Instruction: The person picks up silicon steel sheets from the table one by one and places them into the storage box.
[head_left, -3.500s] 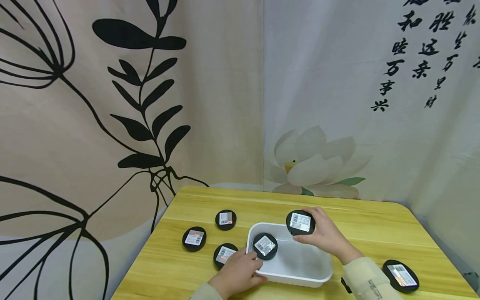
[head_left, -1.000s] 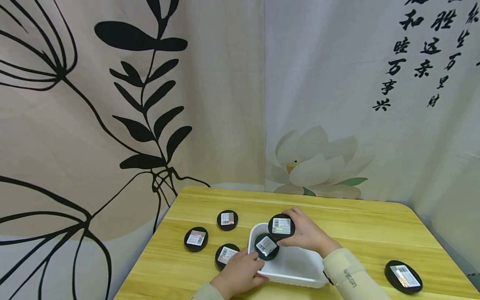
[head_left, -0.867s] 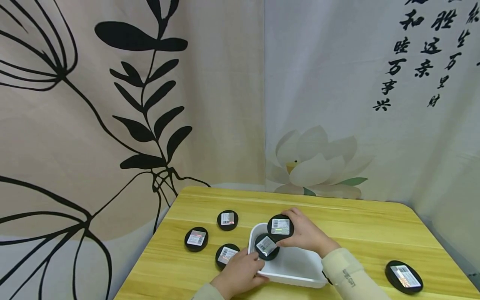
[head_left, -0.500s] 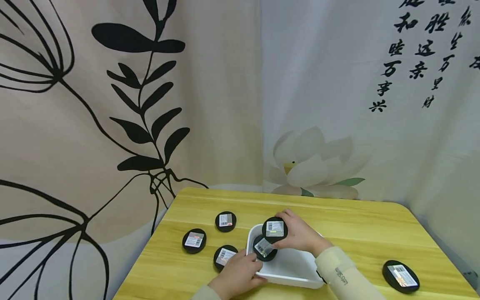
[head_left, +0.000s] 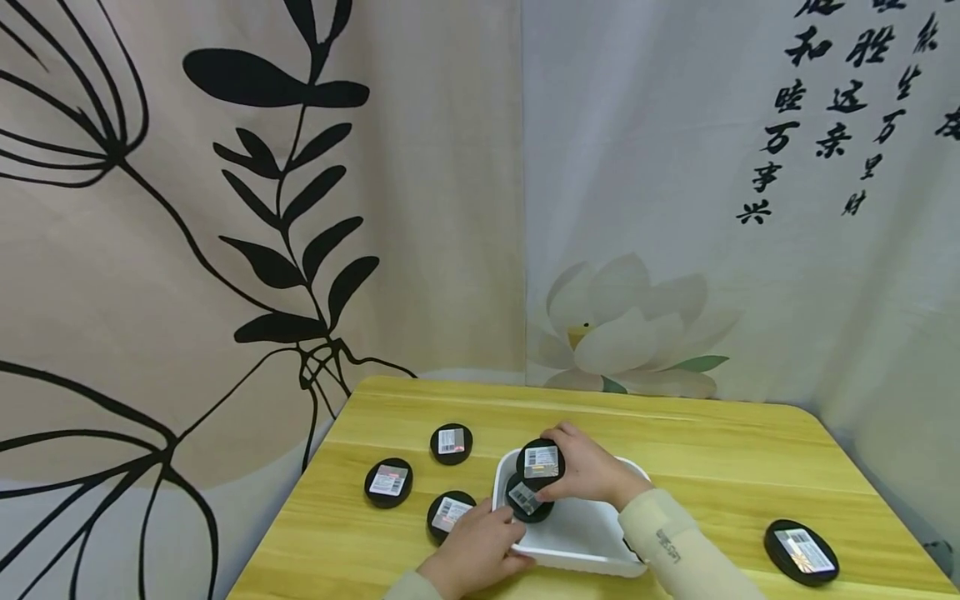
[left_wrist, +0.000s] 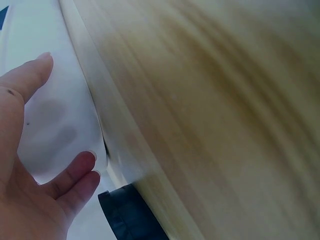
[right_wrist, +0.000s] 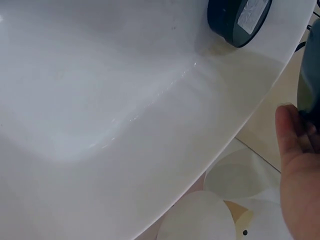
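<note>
My right hand [head_left: 592,473] pinches a round black container [head_left: 541,461] with a white barcode label, thumb below and fingers at the top edge. It is held up over the left end of a white plastic box [head_left: 581,557]. Inside that end lies a second labelled black container [head_left: 528,510], partly covered by the held one; its side also shows in the right wrist view [right_wrist: 225,20]. My left hand [head_left: 477,543] grips the box's near left corner. In the left wrist view, its thumb and fingertips [left_wrist: 82,165] lie along the white wall.
Left of the box, several matching black containers lie on the yellow wooden table [head_left: 712,450]: one at the back [head_left: 452,443], one farther left [head_left: 388,482], one partly behind my left hand [head_left: 448,510]. Another [head_left: 802,552] lies at the right. A printed curtain [head_left: 450,208] hangs behind.
Since 3.5 seconds ago, my right hand has carried the held container leftward and slightly down, across the box, to overlap the one inside. My left hand stays at the corner.
</note>
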